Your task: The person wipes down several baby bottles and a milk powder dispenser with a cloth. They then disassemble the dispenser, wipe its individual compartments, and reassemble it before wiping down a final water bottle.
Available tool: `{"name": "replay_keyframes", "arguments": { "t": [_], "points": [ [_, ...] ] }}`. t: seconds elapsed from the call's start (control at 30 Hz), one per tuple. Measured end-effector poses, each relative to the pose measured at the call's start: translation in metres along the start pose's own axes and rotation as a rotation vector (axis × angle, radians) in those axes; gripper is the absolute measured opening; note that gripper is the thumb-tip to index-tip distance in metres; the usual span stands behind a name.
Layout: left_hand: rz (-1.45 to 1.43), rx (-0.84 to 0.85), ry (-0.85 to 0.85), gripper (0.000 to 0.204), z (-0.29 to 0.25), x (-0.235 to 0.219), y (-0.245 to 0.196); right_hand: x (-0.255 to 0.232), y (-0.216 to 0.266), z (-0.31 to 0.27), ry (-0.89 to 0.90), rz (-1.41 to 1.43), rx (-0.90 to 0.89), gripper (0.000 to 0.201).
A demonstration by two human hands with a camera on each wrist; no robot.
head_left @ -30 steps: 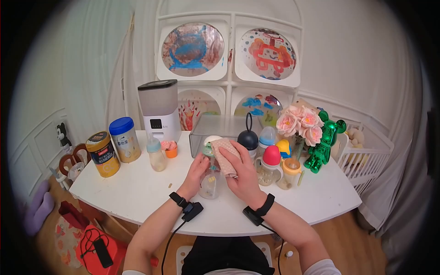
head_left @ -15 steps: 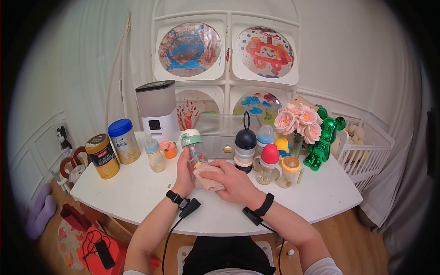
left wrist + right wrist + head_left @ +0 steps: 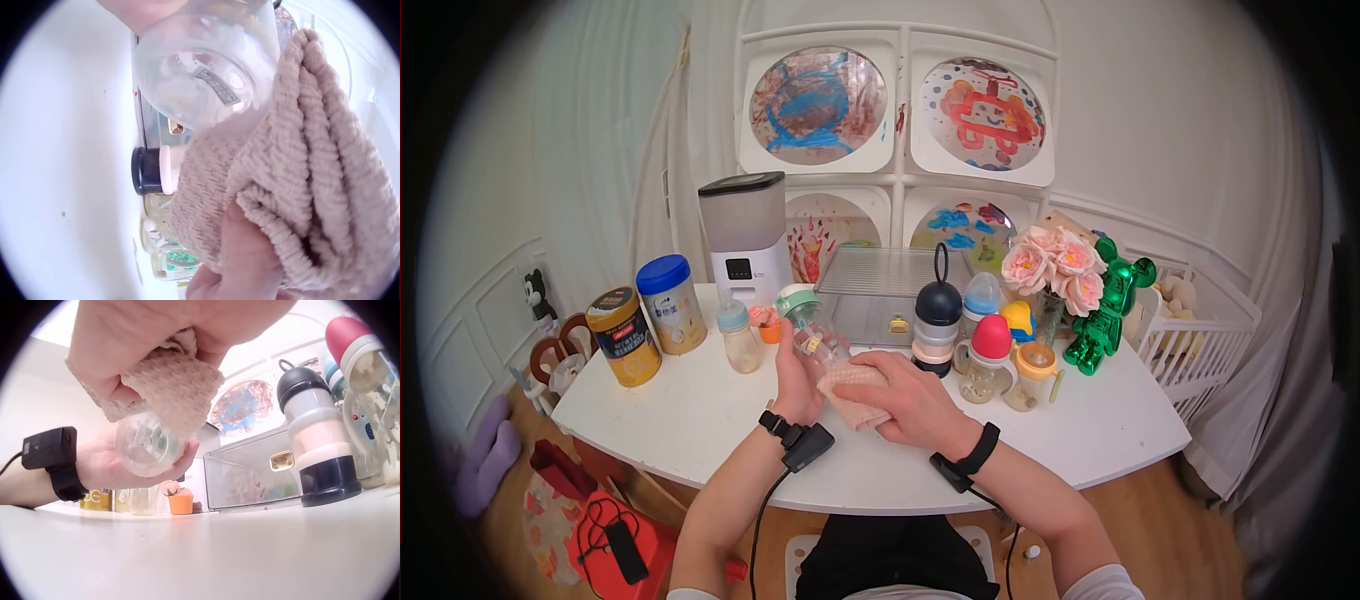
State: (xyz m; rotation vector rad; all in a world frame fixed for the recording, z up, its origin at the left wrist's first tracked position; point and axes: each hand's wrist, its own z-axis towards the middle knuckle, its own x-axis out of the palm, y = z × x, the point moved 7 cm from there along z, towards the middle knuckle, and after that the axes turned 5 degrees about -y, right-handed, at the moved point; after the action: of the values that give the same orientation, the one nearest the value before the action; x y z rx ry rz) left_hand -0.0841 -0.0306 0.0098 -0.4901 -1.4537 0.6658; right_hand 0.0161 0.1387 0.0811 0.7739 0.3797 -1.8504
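Observation:
My left hand (image 3: 797,388) holds a clear bottle (image 3: 818,347) with a green and white lid (image 3: 798,300), its top leaning to the left and away from me. With its fingers curled, my right hand (image 3: 917,402) grips a bunched pink waffle-weave cloth (image 3: 853,394) against the bottle's lower end. In the left wrist view the cloth (image 3: 275,162) overlaps the rim of the bottle's base (image 3: 187,72), where a small printed label shows. The right wrist view has the bottle (image 3: 144,447) above the tabletop, base toward the camera.
A clear storage box (image 3: 855,322) stands behind the hands. To the right are a dark-topped stacked container (image 3: 937,325), a red-capped bottle (image 3: 988,365) and a yellow-topped cup (image 3: 1030,375). Leftward stand a small bottle (image 3: 741,345) and two cans, one yellow (image 3: 626,345).
The cloth has moved from the lid down to the bottle's lower end. The bottle has shifted left, come up from the table and tilted.

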Motion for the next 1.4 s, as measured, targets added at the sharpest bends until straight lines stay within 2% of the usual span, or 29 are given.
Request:
{"name": "replay_keyframes", "arguments": {
  "t": [0.07, 0.13, 0.23, 0.27, 0.4, 0.47, 0.5, 0.57, 0.63, 0.7, 0.77, 0.8, 0.87, 0.93, 0.97, 1.0, 1.03, 1.07, 1.13, 1.3, 1.4],
  "points": [
    [-0.024, -0.028, -0.015, 0.068, 0.000, -0.002, 0.001, -0.003, 0.006, 0.001, -0.009, -0.031, -0.047, 0.066],
    [-0.080, -0.140, -0.011, 0.077, 0.000, -0.005, 0.007, -0.004, 0.010, 0.003, 0.003, -0.067, -0.037, 0.068],
    [-0.017, -0.077, 0.053, 0.083, 0.000, 0.001, 0.002, -0.003, 0.008, 0.004, -0.032, -0.128, 0.005, 0.071],
    [-0.018, -0.077, 0.052, 0.083, 0.000, 0.001, 0.002, -0.005, 0.005, 0.004, -0.078, -0.156, 0.035, 0.072],
    [-0.043, -0.079, 0.066, 0.081, 0.004, 0.000, 0.003, -0.005, 0.004, 0.004, -0.076, -0.169, 0.040, 0.070],
    [-0.063, -0.085, 0.048, 0.079, 0.002, -0.002, -0.001, -0.003, 0.001, 0.002, -0.072, -0.114, 0.094, 0.057],
    [-0.075, -0.083, 0.026, 0.077, 0.001, -0.004, -0.004, -0.002, 0.001, 0.000, -0.074, -0.113, 0.093, 0.057],
    [-0.086, -0.082, 0.005, 0.075, 0.001, -0.007, -0.007, 0.014, -0.011, -0.007, 0.100, -0.059, 0.232, 0.043],
    [-0.162, -0.062, 0.048, 0.070, 0.003, -0.002, -0.012, 0.017, -0.021, -0.009, 0.116, -0.089, 0.272, 0.040],
    [-0.102, -0.032, 0.044, 0.072, -0.001, 0.006, -0.011, 0.021, -0.034, -0.013, 0.131, -0.124, 0.323, 0.036],
    [-0.051, -0.002, 0.043, 0.074, -0.008, 0.015, -0.011, 0.001, -0.050, -0.014, -0.154, -0.140, 0.374, 0.034],
    [0.007, 0.019, 0.080, 0.072, -0.011, 0.020, -0.012, 0.000, -0.053, -0.014, -0.151, -0.146, 0.375, 0.034],
    [0.063, 0.045, 0.113, 0.070, -0.018, 0.025, -0.015, -0.013, -0.056, -0.013, -0.339, -0.095, 0.381, 0.041],
    [0.207, -0.076, 0.158, 0.065, -0.025, 0.029, -0.008, -0.018, -0.051, -0.009, -0.397, -0.017, 0.362, 0.048],
    [0.204, -0.074, 0.156, 0.065, -0.021, 0.023, -0.005, -0.022, -0.049, -0.008, -0.457, 0.060, 0.347, 0.055],
    [0.249, -0.074, 0.249, 0.064, -0.013, 0.019, 0.003, -0.022, -0.049, -0.007, -0.453, 0.060, 0.347, 0.055],
    [0.293, -0.074, 0.341, 0.063, -0.012, 0.022, 0.008, -0.026, -0.045, -0.006, -0.516, 0.056, 0.274, 0.060],
    [0.290, -0.076, 0.339, 0.063, -0.009, 0.019, 0.012, -0.031, -0.040, -0.006, -0.577, 0.052, 0.202, 0.065],
    [0.429, 0.003, 0.473, 0.060, -0.012, 0.027, 0.016, -0.034, -0.035, -0.004, -0.594, 0.039, 0.186, 0.067],
    [0.446, 0.074, 0.500, 0.051, -0.024, 0.042, 0.017, -0.031, -0.037, -0.005, -0.570, 0.078, 0.171, 0.068],
    [0.397, 0.076, 0.484, 0.049, -0.021, 0.039, 0.018, -0.023, -0.036, -0.003, -0.464, 0.089, 0.182, 0.065]
  ]
}}
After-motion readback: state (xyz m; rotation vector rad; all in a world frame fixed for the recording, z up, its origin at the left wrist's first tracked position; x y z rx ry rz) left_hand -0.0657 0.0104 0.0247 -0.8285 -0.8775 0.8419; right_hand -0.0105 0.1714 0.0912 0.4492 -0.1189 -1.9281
